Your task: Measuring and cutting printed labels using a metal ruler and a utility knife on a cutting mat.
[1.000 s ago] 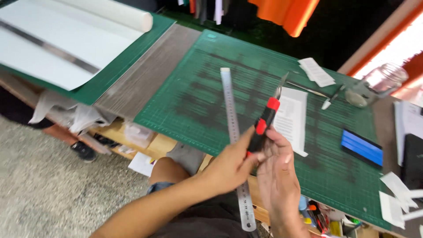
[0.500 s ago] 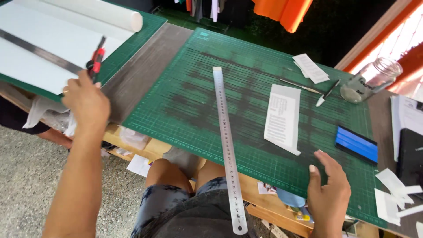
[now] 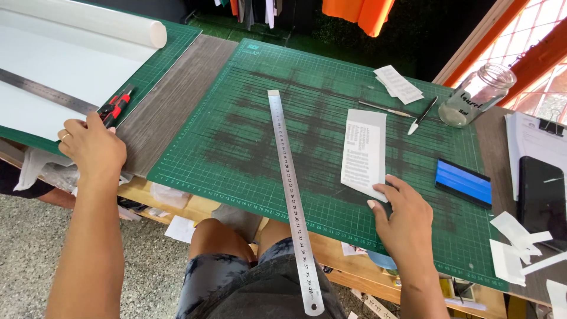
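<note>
My left hand (image 3: pixel 91 145) rests at the edge of the left green mat (image 3: pixel 177 44), fingers loosely curled, right beside a red and black utility knife (image 3: pixel 116 106) that lies on that mat. It holds nothing. My right hand (image 3: pixel 401 215) lies flat on the large green cutting mat (image 3: pixel 248 147), fingertips touching the lower corner of a printed white paper strip (image 3: pixel 363 150). A long steel ruler (image 3: pixel 289 189) lies lengthwise on the mat between my hands, its near end hanging over the table edge.
A white sheet roll (image 3: pixel 77 23) and another steel ruler (image 3: pixel 41 91) sit on the left mat. At the back right are paper slips (image 3: pixel 398 82), a pen (image 3: pixel 422 115), a thin tool (image 3: pixel 387 109) and a glass jar (image 3: pixel 477 94). A blue block (image 3: pixel 463 182), a phone (image 3: pixel 540 201) and paper scraps (image 3: pixel 517 245) lie right.
A second ago both hands held the knife over the ruler. My left hand carried it left and set it down on the left mat. My right hand moved onto the white paper strip.
</note>
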